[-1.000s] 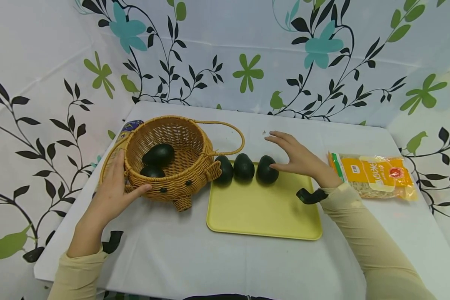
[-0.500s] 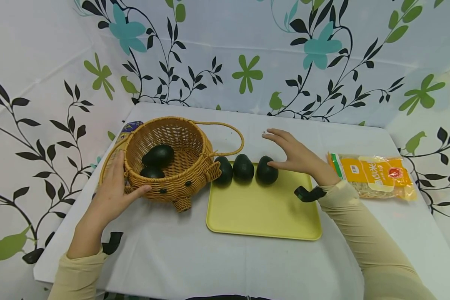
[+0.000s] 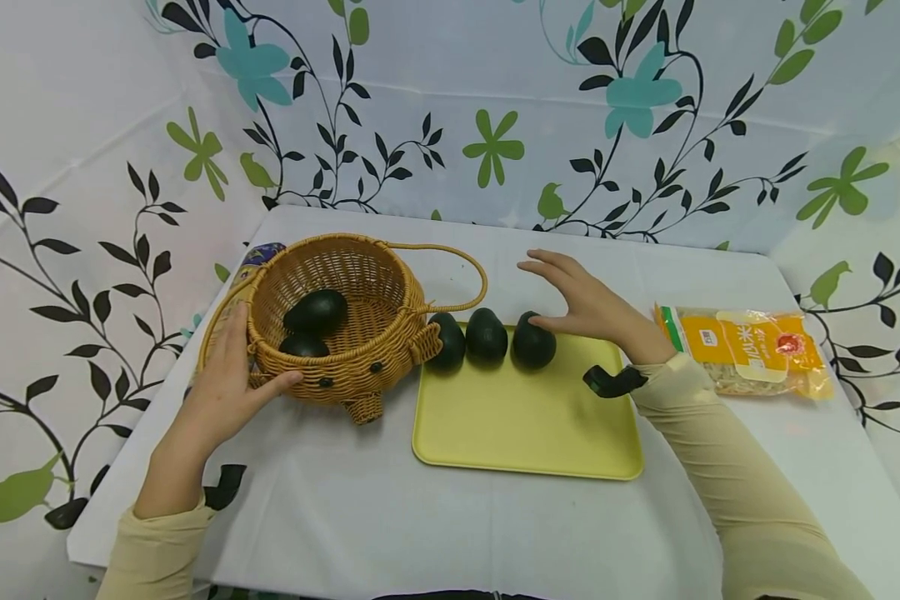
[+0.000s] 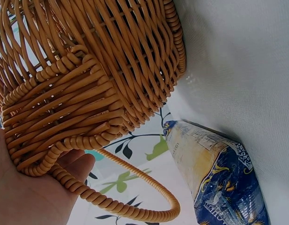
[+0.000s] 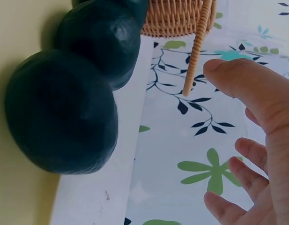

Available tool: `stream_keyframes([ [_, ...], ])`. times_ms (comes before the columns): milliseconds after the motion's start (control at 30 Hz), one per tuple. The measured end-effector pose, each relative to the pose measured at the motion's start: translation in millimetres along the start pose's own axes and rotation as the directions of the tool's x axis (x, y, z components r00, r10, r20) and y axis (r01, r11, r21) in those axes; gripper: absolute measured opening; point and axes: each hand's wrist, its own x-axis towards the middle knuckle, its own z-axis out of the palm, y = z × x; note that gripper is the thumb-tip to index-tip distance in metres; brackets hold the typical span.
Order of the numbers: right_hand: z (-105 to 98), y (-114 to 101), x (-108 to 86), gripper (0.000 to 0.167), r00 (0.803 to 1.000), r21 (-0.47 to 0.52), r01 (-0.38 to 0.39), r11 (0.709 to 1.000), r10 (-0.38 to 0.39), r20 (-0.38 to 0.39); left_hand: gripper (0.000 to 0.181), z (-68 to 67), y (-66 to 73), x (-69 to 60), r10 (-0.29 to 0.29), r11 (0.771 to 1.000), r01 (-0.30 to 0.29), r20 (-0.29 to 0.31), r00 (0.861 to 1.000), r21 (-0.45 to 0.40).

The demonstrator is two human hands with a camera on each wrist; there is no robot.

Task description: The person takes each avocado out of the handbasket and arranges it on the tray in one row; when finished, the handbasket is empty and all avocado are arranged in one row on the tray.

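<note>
My left hand point(image 3: 221, 392) holds a wicker basket point(image 3: 367, 375) by its left side, thumb at the front. In the left wrist view its fingers point(image 4: 81, 166) bend behind the basket's woven ear, beside the looped handle. Two dark green avocados point(image 3: 317, 312) lie in the basket. On a yellow tray point(image 3: 528, 425), three more avocados stand in a row along the back edge. My right hand point(image 3: 588, 304) hovers above and behind the rightmost avocado point(image 3: 533, 342), fingers spread, holding nothing. From the right wrist view, a gap shows between that hand and the nearest avocado point(image 5: 62, 112).
A yellow-orange bag of grain point(image 3: 750, 352) lies right of the tray. Behind the basket's left side is a blue and pale printed packet point(image 4: 214, 173), mostly hidden in the head view. Floral cloth hangs behind the white table point(image 3: 345, 517).
My right hand has drifted slightly left and away from me, above the rightmost avocado. The left hand, basket and avocados have stayed in place.
</note>
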Motion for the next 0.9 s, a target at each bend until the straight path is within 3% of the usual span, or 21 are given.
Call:
stream_keyframes([
  [333,-7,-16,21.1,0.071,0.999,0.012,0.048,0.999,-0.048,0.009,0.109,-0.1,0.3,-0.1,-0.001,1.000,0.001,0.004,1.000,-0.006],
  [900,-16,-70,85.2,0.063,0.987,0.000,0.157,0.988,-0.157,0.043,0.109,1.5,-0.2,1.4,0.019,1.000,-0.019,-0.015,1.000,-0.003],
])
